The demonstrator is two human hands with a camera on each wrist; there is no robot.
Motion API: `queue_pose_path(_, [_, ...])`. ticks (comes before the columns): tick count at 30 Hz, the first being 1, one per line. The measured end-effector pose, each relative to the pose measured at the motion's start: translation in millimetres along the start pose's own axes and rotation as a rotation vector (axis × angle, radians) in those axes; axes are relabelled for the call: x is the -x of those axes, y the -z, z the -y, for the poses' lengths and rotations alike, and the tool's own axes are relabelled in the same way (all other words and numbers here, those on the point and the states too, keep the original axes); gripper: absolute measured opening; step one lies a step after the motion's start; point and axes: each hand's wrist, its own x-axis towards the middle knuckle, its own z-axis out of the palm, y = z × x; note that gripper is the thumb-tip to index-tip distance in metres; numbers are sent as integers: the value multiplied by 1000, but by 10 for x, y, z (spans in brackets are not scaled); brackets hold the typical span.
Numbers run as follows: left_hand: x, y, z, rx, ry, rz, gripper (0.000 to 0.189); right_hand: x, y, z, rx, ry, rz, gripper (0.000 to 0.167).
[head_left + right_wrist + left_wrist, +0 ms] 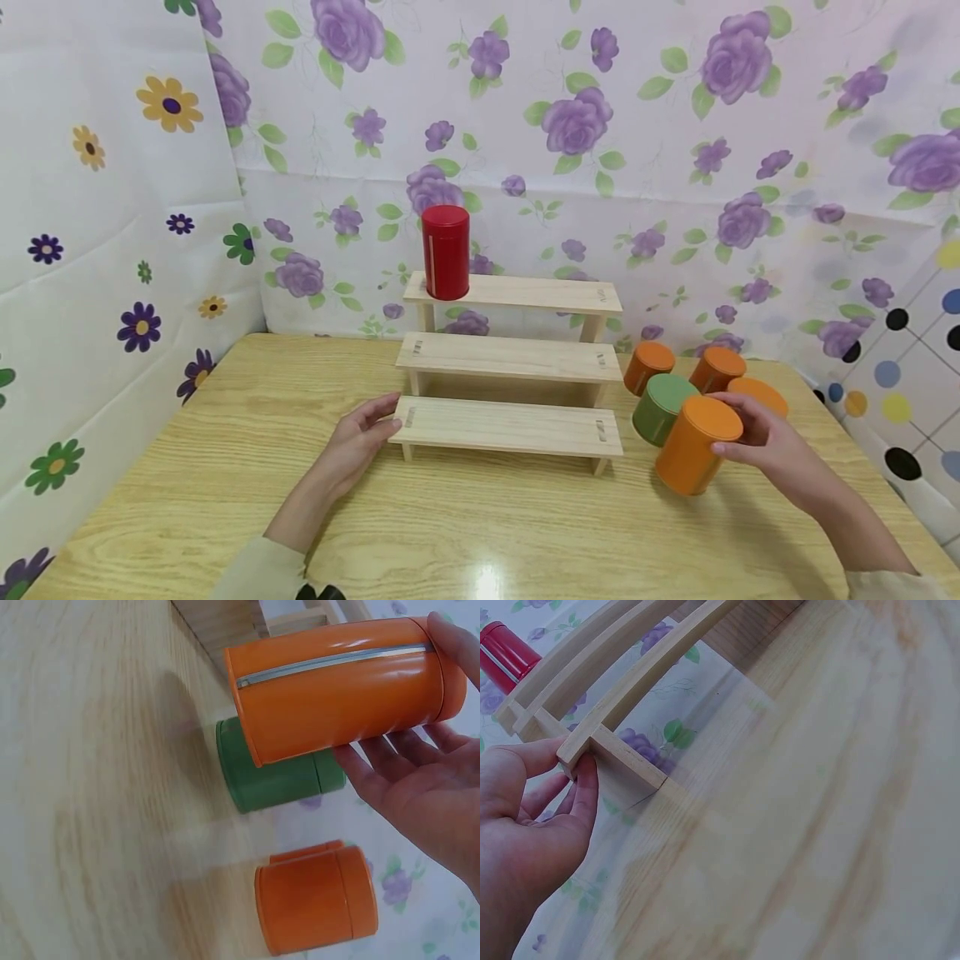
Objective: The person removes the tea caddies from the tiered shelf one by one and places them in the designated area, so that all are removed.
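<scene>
In the head view a three-step wooden shelf (510,425) stands on the table, with a red canister (446,254) upright on the left of its top step. My left hand (360,442) pinches the left end of the lowest step between thumb and fingers; the left wrist view shows this grip on the wooden corner (577,754). On the right, my right hand (772,450) grips a tall orange canister (693,450), slightly tilted. The right wrist view shows that canister (337,686) raised off the tabletop, a seam running along its side.
Behind the held canister stand a green canister (660,412) and smaller orange canisters (648,367), (716,371), with another orange lid (761,396) partly hidden by my right hand. Floral cloth (525,167) hangs behind the wooden table (225,467).
</scene>
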Motion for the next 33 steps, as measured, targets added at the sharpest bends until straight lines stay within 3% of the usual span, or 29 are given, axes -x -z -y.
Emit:
queue_pose_path(22, [-2, 4, 5, -5, -2, -2, 55, 92, 49, -253, -174, 29, 51, 52])
queue_pose_path(33, [2, 5, 4, -8, 1, 1, 55, 86, 53, -350, -189, 29, 30, 57])
